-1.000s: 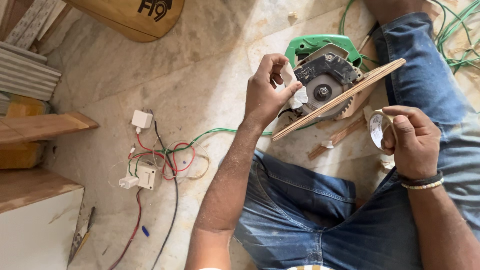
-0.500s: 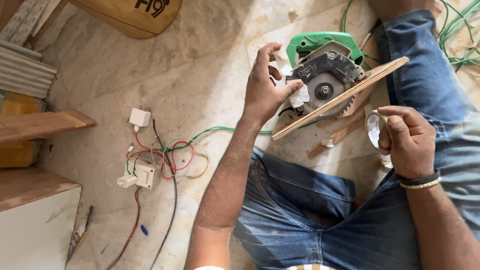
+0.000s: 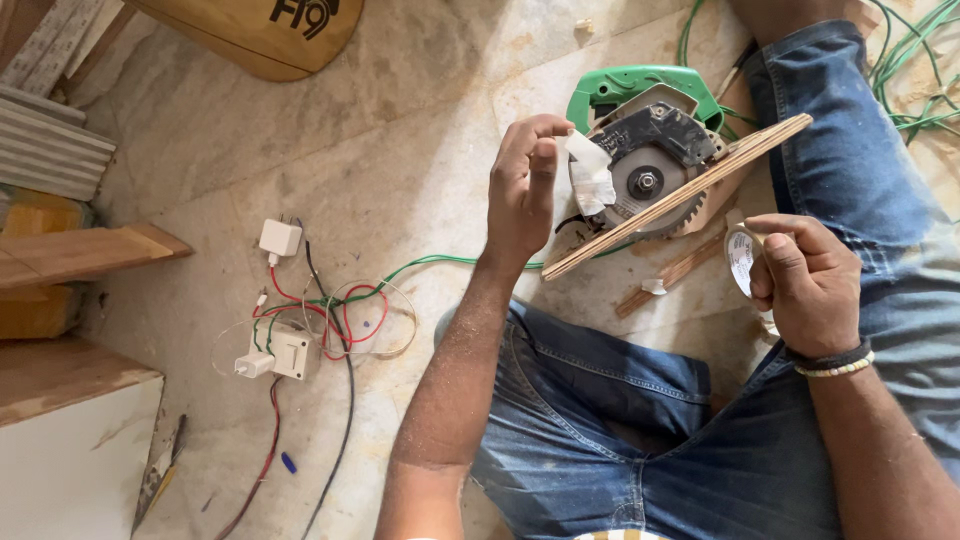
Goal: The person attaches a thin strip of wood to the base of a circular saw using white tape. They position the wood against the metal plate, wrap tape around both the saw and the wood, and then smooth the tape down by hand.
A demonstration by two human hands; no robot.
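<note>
Marble floor; hands hold white tape strip (image 3: 590,172) and tape roll (image 3: 741,260).

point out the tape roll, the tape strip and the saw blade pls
tape roll (image 3: 741,262): head view, on its flat white side.
tape strip (image 3: 592,178): head view, middle of the white piece.
saw blade (image 3: 646,183): head view, at the centre bolt.

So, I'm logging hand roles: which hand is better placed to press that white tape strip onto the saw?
Probably the left hand: its fingers pinch the tape strip right at the saw; the right hand holds the roll.
</note>
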